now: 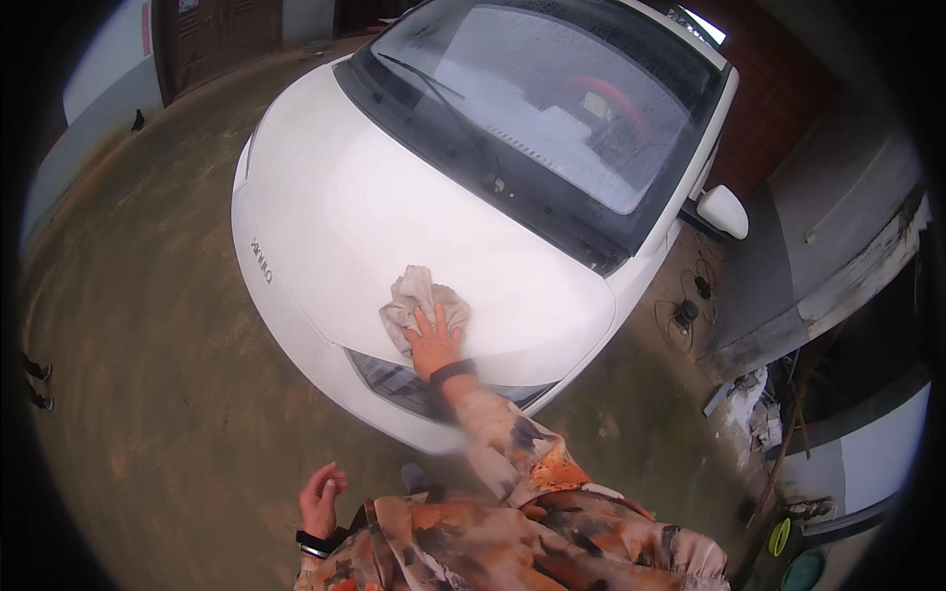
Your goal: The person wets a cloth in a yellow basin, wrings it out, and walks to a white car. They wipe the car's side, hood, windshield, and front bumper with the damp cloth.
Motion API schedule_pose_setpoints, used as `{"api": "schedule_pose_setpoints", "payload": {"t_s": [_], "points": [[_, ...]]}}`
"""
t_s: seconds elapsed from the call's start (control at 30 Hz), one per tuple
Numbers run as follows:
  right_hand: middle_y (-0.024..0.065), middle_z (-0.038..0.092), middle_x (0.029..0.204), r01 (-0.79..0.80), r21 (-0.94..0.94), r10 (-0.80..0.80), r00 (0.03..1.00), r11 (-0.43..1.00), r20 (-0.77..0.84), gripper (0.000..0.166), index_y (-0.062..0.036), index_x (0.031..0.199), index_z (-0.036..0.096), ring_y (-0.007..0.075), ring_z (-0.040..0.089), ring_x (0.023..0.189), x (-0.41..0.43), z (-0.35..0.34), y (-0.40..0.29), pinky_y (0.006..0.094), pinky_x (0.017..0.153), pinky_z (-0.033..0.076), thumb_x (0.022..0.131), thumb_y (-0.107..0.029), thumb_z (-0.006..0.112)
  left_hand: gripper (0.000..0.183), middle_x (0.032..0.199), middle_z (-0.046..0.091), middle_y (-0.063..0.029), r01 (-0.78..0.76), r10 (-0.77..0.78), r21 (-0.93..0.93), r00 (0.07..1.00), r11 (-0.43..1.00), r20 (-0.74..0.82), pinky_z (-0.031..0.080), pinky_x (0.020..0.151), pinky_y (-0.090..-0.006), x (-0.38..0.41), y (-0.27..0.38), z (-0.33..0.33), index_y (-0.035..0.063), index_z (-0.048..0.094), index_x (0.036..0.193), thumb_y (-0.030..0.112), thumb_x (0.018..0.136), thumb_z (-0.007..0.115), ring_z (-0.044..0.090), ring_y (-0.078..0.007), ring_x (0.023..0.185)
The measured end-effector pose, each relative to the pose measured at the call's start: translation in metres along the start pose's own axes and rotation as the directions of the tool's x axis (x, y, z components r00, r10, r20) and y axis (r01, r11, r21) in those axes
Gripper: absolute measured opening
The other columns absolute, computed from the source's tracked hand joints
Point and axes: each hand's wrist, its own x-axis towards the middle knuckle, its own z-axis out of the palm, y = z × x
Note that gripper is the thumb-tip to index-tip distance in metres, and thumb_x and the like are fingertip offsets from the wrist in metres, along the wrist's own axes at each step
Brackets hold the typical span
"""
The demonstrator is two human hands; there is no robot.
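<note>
A white car (347, 192) stands before me, its hood sloping toward me. My right hand (434, 341) presses a crumpled beige cloth (414, 295) flat on the hood, just above the dark headlight (392, 384). The fingers are spread over the cloth, and a black band circles the wrist. Down by my body, my left hand (321, 499) hangs over the floor with its fingers loosely curled and nothing visible in it. Water droplets dot the windshield (532, 96), where a wiper (436, 92) rests along the lower edge.
A side mirror (724, 211) juts out from the car at right. Black objects with thin cords (686, 312) lie on the ground beyond it. Rubble (761, 414), a yellow-green ring-like object (779, 537) and a green basin (804, 570) sit at lower right. Someone's feet (46, 388) show at far left.
</note>
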Motion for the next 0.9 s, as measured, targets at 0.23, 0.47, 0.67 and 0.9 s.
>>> {"api": "schedule_pose_setpoints", "payload": {"t_s": [0.23, 0.47, 0.67, 0.9], "points": [[0.0091, 0.023, 0.145, -0.581, 0.254, 0.634, 0.718, 0.773, -0.287, 0.048, -0.0216, 0.129, 0.045, 0.0388, 0.016, 0.133, -0.076, -0.056, 0.089, 0.0621, 0.096, 0.026, 0.082, -0.011, 0.051, 0.027, 0.098, 0.061, -0.0087, 0.0, -0.005, 0.027, 0.988, 1.0, 0.155, 0.051, 0.074, -0.029, 0.066, 0.002, -0.077, 0.0019, 0.054, 0.116, 0.009, 0.09, 0.049, 0.06, -0.0151, 0.082], [0.0095, 0.03, 0.142, -0.549, 0.205, 0.579, 0.696, 0.811, -0.425, 0.046, -0.0186, 0.12, 0.055, 0.0392, 0.02, 0.131, -0.047, 0.006, -0.004, 0.0546, 0.094, 0.031, 0.076, -0.003, 0.048, 0.027, 0.097, 0.062, -0.011, -0.011, -0.014, 0.084, 0.957, 0.996, 0.29, 0.051, 0.077, -0.0301, 0.128, 0.049, -0.161, -0.0011, 0.054, 0.114, 0.005, 0.089, 0.048, 0.06, -0.017, 0.084], [0.0017, 0.027, 0.145, -0.404, 0.057, 0.404, 0.873, 0.913, -0.274, 0.043, -0.0261, 0.118, 0.055, 0.0287, 0.018, 0.134, 0.016, 0.033, -0.052, 0.0526, 0.095, 0.028, 0.08, -0.009, 0.05, 0.026, 0.094, 0.062, -0.0102, -0.04, -0.013, 0.107, 0.889, 0.993, 0.458, 0.051, 0.076, -0.0294, 0.177, 0.076, -0.153, -0.0007, 0.056, 0.113, 0.004, 0.088, 0.048, 0.06, -0.0163, 0.082], [0.006, 0.018, 0.147, -0.84, 0.391, 0.922, 0.296, 0.376, -0.25, 0.047, -0.0301, 0.131, 0.039, 0.0387, 0.017, 0.132, 0.002, -0.058, 0.124, 0.0563, 0.096, 0.029, 0.085, -0.022, 0.047, 0.027, 0.097, 0.062, -0.0111, -0.021, -0.059, 0.167, 0.886, 0.986, 0.459, 0.052, 0.076, -0.0307, 0.195, 0.069, -0.185, -0.0002, 0.054, 0.115, 0.004, 0.089, 0.048, 0.061, -0.0176, 0.083]]}}
